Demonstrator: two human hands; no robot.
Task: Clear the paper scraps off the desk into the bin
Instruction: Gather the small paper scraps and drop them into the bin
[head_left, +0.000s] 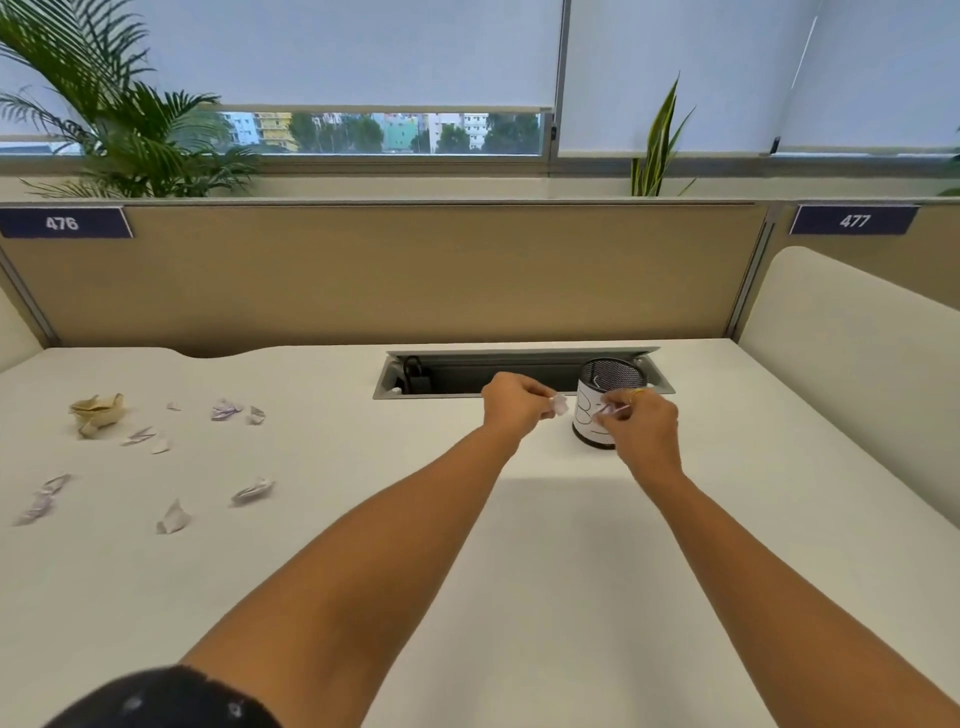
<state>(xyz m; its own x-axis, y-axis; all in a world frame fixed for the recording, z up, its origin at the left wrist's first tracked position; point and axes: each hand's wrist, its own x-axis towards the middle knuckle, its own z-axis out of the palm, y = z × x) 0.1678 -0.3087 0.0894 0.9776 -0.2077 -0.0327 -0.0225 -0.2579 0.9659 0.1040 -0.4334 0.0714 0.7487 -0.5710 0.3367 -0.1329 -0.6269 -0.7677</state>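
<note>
A small black mesh bin (605, 382) with a white label stands on the white desk (519, 545), just in front of the cable tray. My left hand (511, 402) is just left of the bin, pinching a crumpled white scrap (560, 404). My right hand (644, 423) is in front of the bin's right side, fingers closed on another thin scrap (608, 410). Several scraps lie on the desk's left part: a tan crumpled piece (97, 411), a purple-lined one (226, 409), and white ones (253, 490), (173, 518), (44, 498).
An open grey cable tray (519, 371) with a black plug is recessed in the desk behind the bin. A tan partition (389, 270) closes the back and a cream divider (852, 338) the right side. Plants stand beyond the partition.
</note>
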